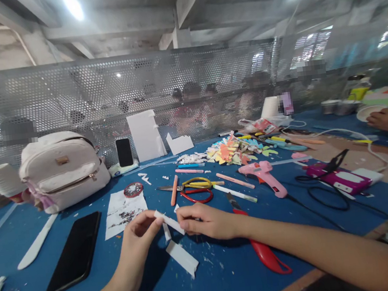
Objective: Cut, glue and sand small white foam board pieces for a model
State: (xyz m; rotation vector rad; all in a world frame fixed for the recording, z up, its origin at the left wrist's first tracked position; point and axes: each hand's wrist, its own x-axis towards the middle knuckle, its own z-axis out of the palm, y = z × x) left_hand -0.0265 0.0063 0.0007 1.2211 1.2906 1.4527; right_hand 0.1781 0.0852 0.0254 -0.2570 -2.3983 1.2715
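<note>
Spanning the gap between the two hands, a white paper strip (170, 223) slopes down to the right above the blue desk (155, 287). The left hand (137, 235) pinches its upper end between thumb and forefinger; the fingers of the right hand (208, 220) are curled closed on its lower end. Directly below lies a white paper rectangle (183, 258), apart from the fingers. A red-handled knife (266, 252) passes beneath the right forearm. Scissors (182, 188) rest beyond the hands, with a pink glue gun (267, 176) farther right.
</note>
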